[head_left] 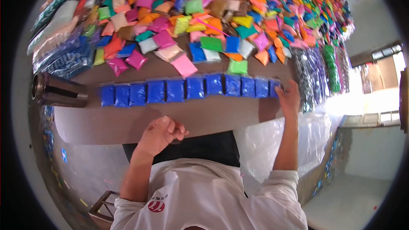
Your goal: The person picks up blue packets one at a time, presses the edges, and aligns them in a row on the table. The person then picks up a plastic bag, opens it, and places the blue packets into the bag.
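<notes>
The counter (213,121) bears blue packets (175,90) in single file, each exposed; left hand (157,136) loosely open, right hand (290,99) touching the end packet (273,88), grip unclear.

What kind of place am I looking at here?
Probably a small workshop or packing room: a heap of small colourful packets covers much of the table, a row of blue packets lies in front of it, and litter is scattered across the floor.

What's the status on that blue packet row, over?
Right hand: fingers at rightmost blue packet. Left hand: over near table edge, nothing visible in it. Pink packet and green packet close behind row; nothing lying across it.
</notes>
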A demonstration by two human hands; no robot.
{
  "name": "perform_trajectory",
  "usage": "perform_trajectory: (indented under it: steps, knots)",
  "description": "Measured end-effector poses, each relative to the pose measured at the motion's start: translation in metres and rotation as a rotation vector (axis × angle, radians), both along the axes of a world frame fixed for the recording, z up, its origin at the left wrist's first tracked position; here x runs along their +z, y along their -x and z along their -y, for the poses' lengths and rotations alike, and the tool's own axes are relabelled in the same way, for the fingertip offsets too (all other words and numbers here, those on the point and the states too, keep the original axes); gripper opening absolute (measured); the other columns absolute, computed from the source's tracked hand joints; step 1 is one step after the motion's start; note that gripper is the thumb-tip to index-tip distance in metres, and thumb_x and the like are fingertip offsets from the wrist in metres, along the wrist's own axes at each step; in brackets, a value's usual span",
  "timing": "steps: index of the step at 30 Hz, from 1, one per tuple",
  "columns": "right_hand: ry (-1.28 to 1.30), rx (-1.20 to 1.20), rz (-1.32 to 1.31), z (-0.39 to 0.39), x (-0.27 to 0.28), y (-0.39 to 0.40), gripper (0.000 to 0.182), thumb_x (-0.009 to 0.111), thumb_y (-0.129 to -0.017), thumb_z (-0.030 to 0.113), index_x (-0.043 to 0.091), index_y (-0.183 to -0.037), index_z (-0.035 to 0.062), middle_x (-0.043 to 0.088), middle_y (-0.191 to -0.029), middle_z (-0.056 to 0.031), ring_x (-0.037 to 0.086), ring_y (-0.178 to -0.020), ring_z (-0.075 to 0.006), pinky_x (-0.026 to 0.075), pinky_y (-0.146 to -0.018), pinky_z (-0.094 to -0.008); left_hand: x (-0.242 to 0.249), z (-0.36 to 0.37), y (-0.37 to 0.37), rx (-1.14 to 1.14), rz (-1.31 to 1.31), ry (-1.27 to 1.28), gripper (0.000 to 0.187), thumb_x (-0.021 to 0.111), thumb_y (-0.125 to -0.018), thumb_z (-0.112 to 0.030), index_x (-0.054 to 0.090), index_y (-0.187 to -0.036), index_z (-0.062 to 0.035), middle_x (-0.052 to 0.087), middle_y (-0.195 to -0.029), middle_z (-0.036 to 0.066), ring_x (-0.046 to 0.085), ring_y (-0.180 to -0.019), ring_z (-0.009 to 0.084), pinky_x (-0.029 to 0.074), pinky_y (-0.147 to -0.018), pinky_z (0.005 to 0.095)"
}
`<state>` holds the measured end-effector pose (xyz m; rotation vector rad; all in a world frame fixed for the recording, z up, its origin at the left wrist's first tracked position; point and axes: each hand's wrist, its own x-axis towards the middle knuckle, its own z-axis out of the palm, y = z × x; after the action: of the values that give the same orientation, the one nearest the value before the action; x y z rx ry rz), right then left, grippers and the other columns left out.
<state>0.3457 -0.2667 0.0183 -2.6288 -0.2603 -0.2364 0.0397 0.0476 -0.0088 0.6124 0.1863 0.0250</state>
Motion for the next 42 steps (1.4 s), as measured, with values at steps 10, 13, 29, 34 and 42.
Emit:
perform_trajectory:
  steps: [10, 13, 29, 34, 42]
  knots:
    - [-0.417, 0.500, 0.164, -0.162, 0.060, 0.017, 0.016, 0.066, -0.085, 0.009, 0.066, -0.098, -0.0009, 0.067, -0.078, -0.0086, 0.061, -0.067, -0.0097, 0.049, -0.063, -0.0252, -0.002, -0.004, 0.003, -0.061, 0.038, 0.082, 0.037, 0.045, -0.100, -0.035, 0.055, -0.079, -0.0064, 0.063, -0.095, 0.014, 0.060, -0.089, 0.0221, 0.045, -0.091, 0.0378]
    - [-0.347, 0.676, 0.120, -0.240, 0.079, 0.024, 0.019, 0.066, -0.087, 0.017, 0.066, -0.092, -0.0011, 0.066, -0.073, -0.0126, 0.064, -0.066, -0.0164, 0.050, -0.062, -0.0278, 0.000, -0.004, 0.007, -0.052, 0.038, 0.077, 0.037, 0.046, -0.100, -0.037, 0.056, -0.080, -0.0072, 0.062, -0.095, 0.013, 0.061, -0.087, 0.0213, 0.044, -0.095, 0.0395]
    - [-0.206, 0.557, 0.046, -0.366, 0.053, -0.015, 0.032, 0.069, -0.077, 0.033, 0.065, -0.082, 0.0011, 0.066, -0.076, -0.0154, 0.065, -0.074, -0.0264, 0.050, -0.064, -0.0390, -0.003, -0.004, 0.015, -0.035, 0.133, 0.158, 0.035, 0.044, -0.101, -0.033, 0.057, -0.081, -0.0065, 0.062, -0.093, 0.014, 0.059, -0.093, 0.0230, 0.044, -0.095, 0.0385]
    - [-0.747, 0.760, -0.583, -0.275, 0.061, 0.033, 0.016, 0.071, -0.077, 0.014, 0.062, -0.085, 0.0033, 0.061, -0.079, -0.0010, 0.055, -0.073, -0.0081, 0.047, -0.067, -0.0260, -0.008, -0.002, 0.013, -0.031, 0.137, 0.146, 0.035, 0.044, -0.101, -0.033, 0.056, -0.081, -0.0068, 0.063, -0.094, 0.015, 0.060, -0.089, 0.0239, 0.043, -0.095, 0.0399]
    - [-0.999, 0.882, -0.991, -0.183, 0.025, 0.106, 0.026, 0.063, -0.080, -0.001, 0.060, -0.105, 0.0037, 0.062, -0.091, 0.0015, 0.058, -0.082, -0.0065, 0.048, -0.077, -0.0241, -0.007, -0.004, 0.005, -0.102, 0.118, 0.138, 0.040, 0.039, -0.102, -0.037, 0.055, -0.082, -0.0062, 0.063, -0.095, 0.017, 0.059, -0.092, 0.0254, 0.042, -0.095, 0.0407]
